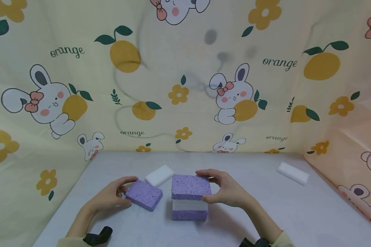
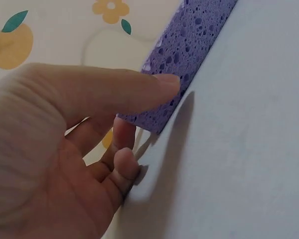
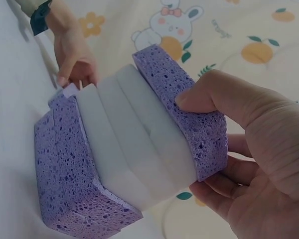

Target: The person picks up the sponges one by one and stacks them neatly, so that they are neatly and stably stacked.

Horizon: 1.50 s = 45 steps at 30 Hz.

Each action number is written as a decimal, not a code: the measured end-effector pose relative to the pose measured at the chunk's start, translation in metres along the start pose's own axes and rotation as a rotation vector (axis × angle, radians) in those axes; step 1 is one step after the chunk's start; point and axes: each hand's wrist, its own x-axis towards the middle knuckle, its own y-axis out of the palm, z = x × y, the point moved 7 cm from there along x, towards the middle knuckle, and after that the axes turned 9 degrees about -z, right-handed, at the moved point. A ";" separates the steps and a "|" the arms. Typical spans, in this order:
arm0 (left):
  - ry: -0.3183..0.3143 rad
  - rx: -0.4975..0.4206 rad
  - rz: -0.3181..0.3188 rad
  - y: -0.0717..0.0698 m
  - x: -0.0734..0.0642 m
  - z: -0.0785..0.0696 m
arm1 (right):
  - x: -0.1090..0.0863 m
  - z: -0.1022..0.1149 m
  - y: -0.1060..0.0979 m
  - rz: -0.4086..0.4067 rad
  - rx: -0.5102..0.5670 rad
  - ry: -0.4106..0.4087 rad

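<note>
A stack stands mid-table, with purple speckled sponges at the bottom and several white blocks in the middle. On top is another purple sponge. My right hand holds this top sponge by its right end, thumb on the near side and fingers at the far side. Left of the stack, my left hand pinches a separate purple sponge at its left end. The left wrist view shows the thumb against that sponge's side; its other fingers are partly hidden behind.
Behind the left sponge lies a white block. A second white block lies at the table's far right. A printed cloth with rabbits and oranges hangs behind the white table and along its sides.
</note>
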 end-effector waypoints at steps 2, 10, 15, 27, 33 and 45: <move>-0.006 -0.004 0.003 0.000 0.000 0.001 | 0.001 0.001 0.001 0.003 0.000 -0.002; -0.016 -0.045 0.017 0.001 -0.003 -0.001 | 0.001 0.000 0.002 0.006 -0.020 0.003; -0.009 -0.006 0.025 0.003 -0.002 0.000 | -0.002 0.000 0.002 -0.002 -0.013 -0.003; -0.016 -0.068 0.035 0.007 0.000 -0.002 | -0.004 0.001 0.000 -0.003 0.009 -0.012; -0.004 -0.146 0.063 0.006 -0.003 -0.005 | -0.004 0.001 0.000 -0.005 0.007 -0.011; -0.018 -0.255 0.024 -0.002 -0.003 -0.009 | -0.002 0.001 0.000 -0.005 -0.007 -0.009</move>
